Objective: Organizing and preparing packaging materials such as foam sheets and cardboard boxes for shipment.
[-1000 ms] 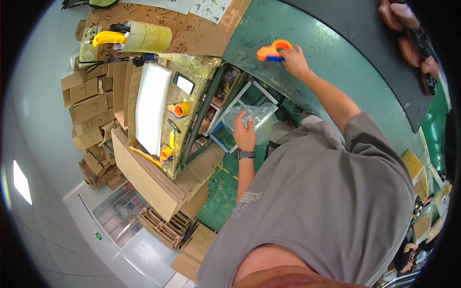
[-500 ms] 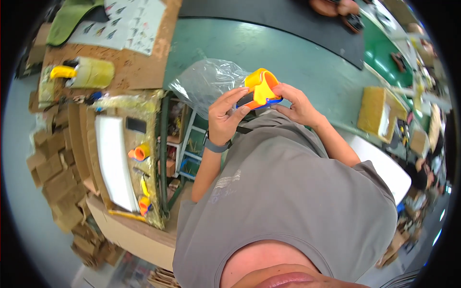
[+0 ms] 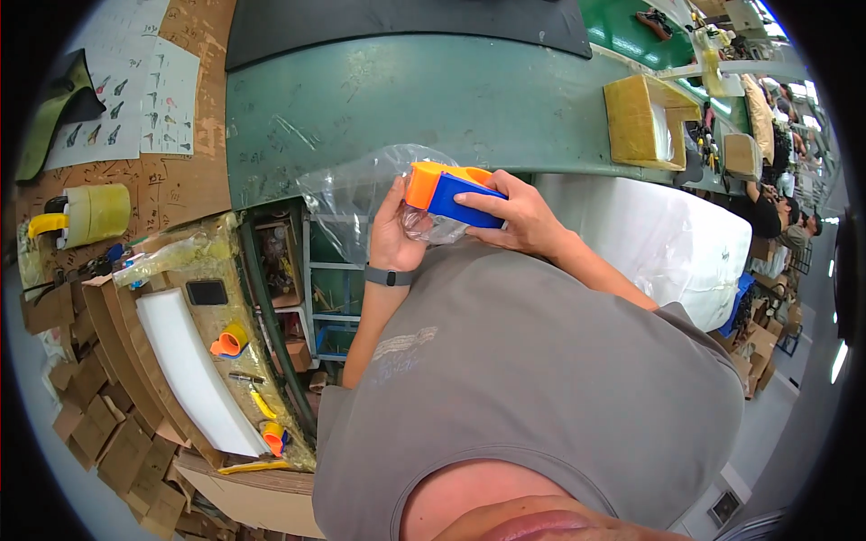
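In front of my chest is an orange, yellow and blue plastic piece (image 3: 462, 200), its blue flat side facing up toward me. My right hand (image 3: 530, 216) is closed on its blue end, thumb underneath and fingers on top. A crumpled clear plastic bag (image 3: 338, 198) hangs around the piece's orange end and spreads out to the left. My left hand (image 3: 397, 233), with a dark band at the wrist, is closed on the bag beside that orange end. The bag's film partly covers the left thumb, so its contact with the piece is unclear.
A green tabletop (image 3: 406, 99) stretches ahead, with a black mat (image 3: 406, 22) on its far side. To the left, a side shelf (image 3: 212, 316) carries similar orange pieces (image 3: 232, 340) and a phone-like dark slab (image 3: 207, 292). A yellow box (image 3: 631, 126) sits at the right.
The plastic piece has turned, from its yellow ringed side showing to its blue side showing. My right hand has shifted onto the blue end. The bag now reaches around the orange end.
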